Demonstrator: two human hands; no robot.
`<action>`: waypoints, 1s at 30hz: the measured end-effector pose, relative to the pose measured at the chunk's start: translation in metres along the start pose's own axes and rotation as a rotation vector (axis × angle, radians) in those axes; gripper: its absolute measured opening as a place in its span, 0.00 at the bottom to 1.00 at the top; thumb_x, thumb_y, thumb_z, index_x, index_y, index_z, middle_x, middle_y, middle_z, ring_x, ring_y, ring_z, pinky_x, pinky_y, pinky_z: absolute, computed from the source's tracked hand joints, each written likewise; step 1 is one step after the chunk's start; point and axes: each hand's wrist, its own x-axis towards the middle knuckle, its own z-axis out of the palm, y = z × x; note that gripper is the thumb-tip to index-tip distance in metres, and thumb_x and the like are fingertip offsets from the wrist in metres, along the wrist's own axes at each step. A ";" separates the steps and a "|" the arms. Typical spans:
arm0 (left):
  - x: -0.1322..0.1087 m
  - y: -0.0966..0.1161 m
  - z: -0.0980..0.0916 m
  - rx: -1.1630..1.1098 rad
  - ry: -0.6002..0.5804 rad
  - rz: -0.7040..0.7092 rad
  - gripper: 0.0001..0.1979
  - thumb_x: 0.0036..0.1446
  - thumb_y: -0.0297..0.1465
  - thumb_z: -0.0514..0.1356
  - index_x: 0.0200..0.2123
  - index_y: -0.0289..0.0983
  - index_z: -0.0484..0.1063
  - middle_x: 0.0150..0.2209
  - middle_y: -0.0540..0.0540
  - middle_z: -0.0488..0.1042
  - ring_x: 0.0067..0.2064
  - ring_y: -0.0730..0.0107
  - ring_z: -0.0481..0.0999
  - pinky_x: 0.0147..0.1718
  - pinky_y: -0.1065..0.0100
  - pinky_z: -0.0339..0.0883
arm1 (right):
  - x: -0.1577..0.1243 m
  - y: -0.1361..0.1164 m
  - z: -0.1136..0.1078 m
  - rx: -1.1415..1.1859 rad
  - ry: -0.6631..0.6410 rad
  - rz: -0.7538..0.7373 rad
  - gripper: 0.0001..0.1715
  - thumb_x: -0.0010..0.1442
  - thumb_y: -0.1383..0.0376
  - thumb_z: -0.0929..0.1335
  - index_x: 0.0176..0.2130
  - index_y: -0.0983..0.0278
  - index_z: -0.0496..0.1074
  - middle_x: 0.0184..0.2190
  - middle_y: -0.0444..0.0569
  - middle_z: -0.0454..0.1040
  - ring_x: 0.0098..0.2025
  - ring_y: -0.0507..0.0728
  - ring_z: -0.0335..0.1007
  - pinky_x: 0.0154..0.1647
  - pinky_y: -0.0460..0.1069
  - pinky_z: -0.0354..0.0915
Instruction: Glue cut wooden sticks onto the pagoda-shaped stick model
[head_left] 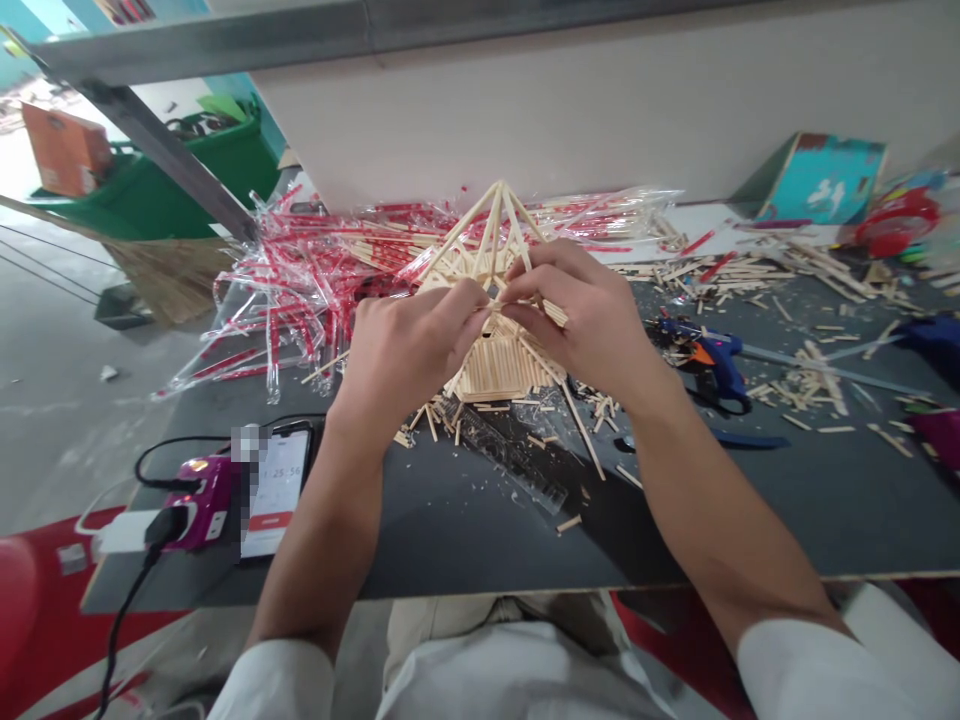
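A model built from thin wooden sticks (491,370) stands mid-table, with a peaked frame of sticks on top and a flat slatted part at the front. My left hand (420,335) is closed at its front left, thumb and fingers pinched together. From the right, my right hand (574,305) pinches at the same spot, its fingertips almost meeting those of the left. Both sets of fingertips are on the model's sticks; whether a separate small piece lies between them is hidden. A clear ruler (517,465) lies in front of the model among stick scraps.
Red and clear plastic wrappers (300,270) heap behind on the left. At the right lie a blue glue gun (716,360) and scattered stick offcuts (810,375). A phone (277,490) and a purple power adapter (202,500) with cables sit front left. A metal bar (360,30) crosses above.
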 end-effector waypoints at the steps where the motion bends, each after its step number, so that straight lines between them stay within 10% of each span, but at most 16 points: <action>1: 0.000 0.000 0.000 -0.001 0.001 -0.001 0.10 0.74 0.38 0.57 0.43 0.40 0.76 0.27 0.52 0.77 0.25 0.76 0.71 0.26 0.69 0.53 | 0.000 0.000 0.000 0.008 0.000 0.007 0.05 0.71 0.63 0.69 0.45 0.56 0.77 0.44 0.50 0.75 0.46 0.59 0.75 0.50 0.58 0.73; 30: -0.001 -0.001 0.001 -0.019 -0.026 -0.017 0.08 0.72 0.37 0.58 0.45 0.41 0.74 0.26 0.52 0.77 0.25 0.75 0.72 0.27 0.70 0.55 | -0.001 -0.003 0.001 -0.007 -0.036 0.038 0.06 0.71 0.64 0.67 0.45 0.57 0.76 0.42 0.49 0.77 0.46 0.61 0.76 0.53 0.61 0.72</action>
